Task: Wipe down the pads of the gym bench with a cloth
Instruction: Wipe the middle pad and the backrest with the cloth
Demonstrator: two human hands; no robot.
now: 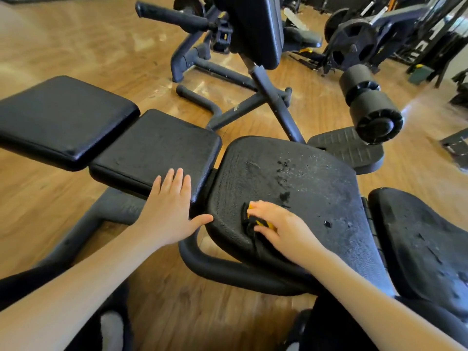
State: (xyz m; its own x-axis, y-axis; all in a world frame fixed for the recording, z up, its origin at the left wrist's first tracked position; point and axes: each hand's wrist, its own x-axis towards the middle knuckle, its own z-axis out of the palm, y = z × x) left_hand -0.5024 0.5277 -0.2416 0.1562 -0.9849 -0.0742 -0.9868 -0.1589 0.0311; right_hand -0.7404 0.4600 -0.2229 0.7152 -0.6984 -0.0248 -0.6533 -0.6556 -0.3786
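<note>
The gym bench runs across the view as several black pads. My right hand (277, 230) presses a yellow and black cloth (253, 222) flat on the near left part of the wide middle pad (304, 183), which carries wet droplets and worn spots. My left hand (172, 209) rests open, palm down, on the near edge of the smaller pad (152, 150) to the left, thumb reaching toward the gap between the two pads. A glossy pad (60, 120) lies farther left, and another worn pad (420, 244) sits at the right edge.
A black curved frame tube (228, 269) runs under the middle pad. Beyond stand another bench's upright backrest (253, 29), a foam roller (369, 102), a footplate (347, 148) and weight plates (352, 44) on a wooden floor (88, 46). My dark-trousered legs show at the bottom.
</note>
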